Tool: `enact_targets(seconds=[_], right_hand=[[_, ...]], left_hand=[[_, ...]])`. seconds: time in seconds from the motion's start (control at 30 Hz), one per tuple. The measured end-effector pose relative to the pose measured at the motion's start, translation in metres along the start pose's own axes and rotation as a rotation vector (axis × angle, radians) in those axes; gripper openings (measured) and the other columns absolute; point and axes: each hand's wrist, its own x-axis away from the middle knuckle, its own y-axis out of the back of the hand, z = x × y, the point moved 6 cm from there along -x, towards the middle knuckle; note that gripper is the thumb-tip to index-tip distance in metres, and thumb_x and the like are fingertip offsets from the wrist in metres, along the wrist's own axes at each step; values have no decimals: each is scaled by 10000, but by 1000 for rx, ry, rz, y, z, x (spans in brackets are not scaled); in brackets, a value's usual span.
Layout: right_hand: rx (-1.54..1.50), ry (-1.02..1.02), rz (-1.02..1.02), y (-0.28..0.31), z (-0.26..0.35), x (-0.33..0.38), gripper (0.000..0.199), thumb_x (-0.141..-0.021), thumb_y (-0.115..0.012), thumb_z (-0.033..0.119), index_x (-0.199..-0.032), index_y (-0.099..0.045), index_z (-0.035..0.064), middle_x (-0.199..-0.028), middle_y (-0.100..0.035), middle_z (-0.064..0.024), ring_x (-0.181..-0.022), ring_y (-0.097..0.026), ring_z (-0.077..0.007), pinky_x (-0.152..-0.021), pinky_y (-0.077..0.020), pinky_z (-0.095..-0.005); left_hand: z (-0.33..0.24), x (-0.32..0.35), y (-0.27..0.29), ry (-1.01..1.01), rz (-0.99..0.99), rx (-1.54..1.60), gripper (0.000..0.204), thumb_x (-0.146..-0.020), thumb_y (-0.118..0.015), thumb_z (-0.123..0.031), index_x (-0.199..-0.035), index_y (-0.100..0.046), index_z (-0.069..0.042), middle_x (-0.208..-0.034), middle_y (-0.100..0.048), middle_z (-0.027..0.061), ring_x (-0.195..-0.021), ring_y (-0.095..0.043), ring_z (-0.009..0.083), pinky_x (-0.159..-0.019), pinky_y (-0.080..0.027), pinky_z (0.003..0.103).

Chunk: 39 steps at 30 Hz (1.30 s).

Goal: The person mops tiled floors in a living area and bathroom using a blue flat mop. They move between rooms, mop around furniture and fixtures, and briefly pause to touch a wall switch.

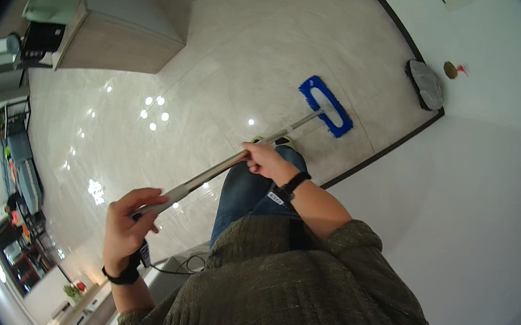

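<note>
A flat mop (216, 171) with a long metal handle slants across my front, from lower left to upper right. Its blue fringed head (342, 126) rests on the tiled floor beyond my feet, to the right. My left hand (132, 215) holds the handle's top end, thumb and fingers around the pale grip. Farther down the shaft, about mid-length, my right hand (263, 160) is closed around it. Each wrist wears a black band.
Glossy beige tiles (234, 60) make up the floor. A white wall (429, 178) with dark skirting stands to the right, and a grey bag-like object (425, 85) lies in its corner. A wooden cabinet (124, 46) stands far left. A black cable (184, 269) curls by my left side.
</note>
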Motion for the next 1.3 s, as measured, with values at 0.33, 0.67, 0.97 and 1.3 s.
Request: enact_targets(seconds=[0.33,0.67,0.97,1.3], right_hand=[[-28,61,-254,104,36,62,264,-892,-612,283,-713,-535,104,-604,-470,-4,-478,-387,-92,-418,-286,-245],[332,0,-342,48,-1,41,343,-881,-576,303,-603,-461,137,-542,-389,34,-458,-347,-79,-413,-264,-229],[547,-261,-279,-103,-141,-104,228,-799,-556,220,-617,-484,105,-543,-419,16,-381,-287,-58,-345,-220,-219],[837,-460,75,-388,-315,-178,189,-794,-576,260,-737,-555,81,-609,-440,4,-421,-310,-57,-367,-252,-216]], left_hand=[[-31,-28,-84,-469,85,-220,343,-718,-584,25,-1045,-646,-58,-929,-694,111,-702,-677,220,-573,-516,301],[80,-17,-52,-500,270,527,306,-791,-707,-52,-1081,-612,-30,-1008,-629,33,-850,-547,95,-763,-436,242],[293,42,107,-339,-188,679,57,-846,-595,-37,-894,-603,-8,-843,-606,49,-764,-595,145,-732,-470,279],[395,227,318,-291,-878,562,200,-826,-503,-160,-782,-571,23,-671,-574,92,-593,-518,133,-578,-392,256]])
